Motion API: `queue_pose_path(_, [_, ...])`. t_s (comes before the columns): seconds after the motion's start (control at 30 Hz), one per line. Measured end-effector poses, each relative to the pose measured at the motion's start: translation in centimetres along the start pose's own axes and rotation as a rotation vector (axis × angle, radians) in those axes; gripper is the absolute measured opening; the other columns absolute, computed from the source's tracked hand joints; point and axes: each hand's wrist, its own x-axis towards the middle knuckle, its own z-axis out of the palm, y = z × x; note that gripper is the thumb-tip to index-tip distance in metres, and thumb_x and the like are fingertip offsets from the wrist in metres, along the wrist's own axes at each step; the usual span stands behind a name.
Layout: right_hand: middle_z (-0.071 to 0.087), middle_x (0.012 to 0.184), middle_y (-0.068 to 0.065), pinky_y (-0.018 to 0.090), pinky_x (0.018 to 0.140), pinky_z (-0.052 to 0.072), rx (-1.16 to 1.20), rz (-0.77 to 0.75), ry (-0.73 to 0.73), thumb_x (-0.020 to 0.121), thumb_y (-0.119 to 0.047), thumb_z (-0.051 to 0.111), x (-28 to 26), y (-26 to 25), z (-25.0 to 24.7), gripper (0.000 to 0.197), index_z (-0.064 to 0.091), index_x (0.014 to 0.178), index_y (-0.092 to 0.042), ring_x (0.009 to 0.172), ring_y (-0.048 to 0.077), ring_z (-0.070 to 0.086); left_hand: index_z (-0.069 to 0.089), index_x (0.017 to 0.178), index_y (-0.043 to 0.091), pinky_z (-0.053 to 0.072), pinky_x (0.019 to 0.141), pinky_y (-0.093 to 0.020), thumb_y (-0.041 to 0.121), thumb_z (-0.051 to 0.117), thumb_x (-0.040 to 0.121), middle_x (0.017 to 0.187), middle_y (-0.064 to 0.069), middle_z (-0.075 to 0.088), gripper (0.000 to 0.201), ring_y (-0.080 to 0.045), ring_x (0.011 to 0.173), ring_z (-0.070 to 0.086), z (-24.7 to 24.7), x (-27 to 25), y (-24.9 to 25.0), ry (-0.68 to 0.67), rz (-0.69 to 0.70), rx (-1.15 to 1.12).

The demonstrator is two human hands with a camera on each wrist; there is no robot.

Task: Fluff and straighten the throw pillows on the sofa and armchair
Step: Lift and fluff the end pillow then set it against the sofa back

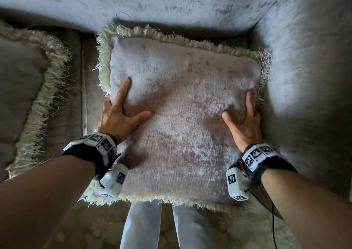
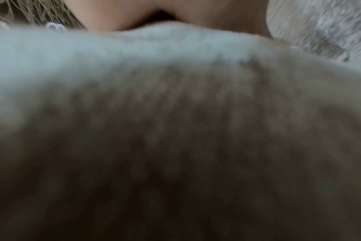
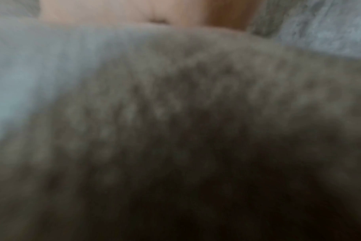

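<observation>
A square pale velvet throw pillow (image 1: 181,115) with a cream fringe lies face up in the sofa corner, its near edge hanging past the seat over my legs. My left hand (image 1: 131,103) grips its left side, forefinger and thumb spread on the top face, the other fingers wrapped over the edge and hidden. On the opposite side my right hand (image 1: 237,105) grips the same way beside the armrest. In both wrist views blurred pillow fabric (image 2: 175,130) (image 3: 196,130) fills the picture, with a strip of the left hand (image 2: 175,14) or the right hand (image 3: 124,11) at the top.
A second fringed pillow (image 1: 22,88) lies on the seat at the left. The sofa back (image 1: 171,4) rises behind and the armrest (image 1: 304,77) stands close on the right. My white trouser legs (image 1: 141,227) stand on a patterned carpet (image 1: 76,229). A black cable (image 1: 273,220) hangs from my right wrist.
</observation>
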Motion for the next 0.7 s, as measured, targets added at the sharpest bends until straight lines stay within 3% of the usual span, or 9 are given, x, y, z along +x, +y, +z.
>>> queue_pose_path(0.07, [0.028, 0.161, 0.025, 0.054, 0.117, 0.031, 0.032, -0.026, -0.001, 0.062, -0.093, 0.055, 0.5, 0.5, 0.2, 0.110, -0.004, 0.150, -0.064, 0.142, 0.047, 0.038, 0.006, 0.143, 0.074, 0.040, 0.107, -0.052, 0.081, 0.064, 0.055, 0.136, -0.019, 0.044, 0.106, -0.048, 0.127, 0.049, 0.3, 0.2, -0.3, 0.010, 0.027, -0.012])
queue_pose_path(0.17, [0.036, 0.161, 0.008, 0.038, 0.118, 0.030, 0.146, -0.124, 0.008, 0.061, -0.089, 0.060, 0.5, 0.2, -0.1, 0.112, 0.006, 0.154, -0.057, 0.145, 0.031, 0.041, 0.006, 0.145, 0.072, 0.040, 0.108, -0.047, 0.083, 0.065, 0.054, 0.148, -0.015, 0.045, 0.109, -0.043, 0.132, 0.049, 0.2, 0.3, -0.5, 0.031, 0.095, -0.058])
queue_pose_path(0.27, [0.028, 0.165, -0.006, 0.031, 0.122, 0.026, 0.241, -0.275, 0.067, 0.062, -0.087, 0.065, -0.7, -0.8, -0.9, 0.113, 0.017, 0.157, -0.049, 0.150, 0.011, 0.029, 0.013, 0.152, 0.061, 0.036, 0.112, -0.036, 0.071, 0.074, 0.059, 0.157, 0.003, 0.041, 0.111, -0.021, 0.137, 0.044, -0.4, -0.5, 0.0, 0.068, 0.181, -0.139])
queue_pose_path(0.33, [0.020, 0.168, -0.008, 0.018, 0.118, 0.021, 0.259, -0.345, 0.099, 0.065, -0.083, 0.067, -1.8, -1.8, -1.7, 0.110, 0.018, 0.157, -0.048, 0.152, 0.006, 0.021, 0.018, 0.154, 0.054, 0.032, 0.112, -0.024, 0.063, 0.077, 0.060, 0.151, 0.019, 0.038, 0.112, -0.004, 0.132, 0.038, -0.9, -1.7, 0.6, 0.092, 0.256, -0.204])
queue_pose_path(0.4, [0.014, 0.169, -0.005, 0.011, 0.114, 0.018, 0.279, -0.424, 0.139, 0.066, -0.084, 0.066, -2.9, -3.3, -2.6, 0.111, 0.018, 0.158, -0.045, 0.154, 0.007, 0.016, 0.021, 0.152, 0.058, 0.029, 0.105, -0.007, 0.064, 0.078, 0.055, 0.152, 0.019, 0.036, 0.113, 0.001, 0.130, 0.038, -1.8, -2.8, 1.3, 0.144, 0.303, -0.252])
queue_pose_path(0.47, [0.009, 0.170, 0.001, 0.017, 0.120, 0.016, 0.293, -0.554, 0.192, 0.073, -0.079, 0.064, -3.5, -5.2, -3.9, 0.111, 0.018, 0.161, -0.031, 0.156, 0.011, 0.010, 0.024, 0.145, 0.065, 0.026, 0.099, 0.003, 0.064, 0.079, 0.051, 0.150, 0.003, 0.038, 0.109, -0.002, 0.128, 0.039, -3.3, -3.6, 2.4, 0.232, 0.325, -0.289])
queue_pose_path(0.5, [0.008, 0.170, 0.004, 0.019, 0.122, 0.014, 0.282, -0.619, 0.222, 0.077, -0.076, 0.064, -3.6, -6.2, -4.6, 0.110, 0.017, 0.162, -0.023, 0.157, 0.013, 0.008, 0.026, 0.145, 0.064, 0.025, 0.103, 0.003, 0.065, 0.080, 0.052, 0.148, -0.001, 0.038, 0.108, -0.002, 0.129, 0.039, -4.2, -3.7, 3.1, 0.285, 0.367, -0.305])
queue_pose_path(0.6, [0.010, 0.169, 0.012, 0.034, 0.127, 0.013, 0.261, -0.779, 0.308, 0.083, -0.070, 0.064, -3.2, -10.1, -6.9, 0.109, 0.016, 0.161, -0.009, 0.157, 0.020, 0.009, 0.029, 0.156, 0.037, 0.020, 0.117, -0.009, 0.069, 0.079, 0.061, 0.146, 0.002, 0.037, 0.112, 0.009, 0.135, 0.034, -7.0, -3.2, 4.9, 0.418, 0.591, -0.325])
queue_pose_path(0.7, [0.011, 0.164, 0.029, 0.042, 0.127, 0.014, 0.274, -0.945, 0.378, 0.089, -0.051, 0.069, -2.1, -13.9, -8.7, 0.106, 0.014, 0.155, 0.010, 0.155, 0.033, 0.012, 0.027, 0.157, 0.013, 0.018, 0.120, -0.016, 0.061, 0.082, 0.068, 0.140, 0.010, 0.037, 0.115, 0.012, 0.136, 0.031, -9.2, -1.7, 6.7, 0.534, 0.703, -0.334])
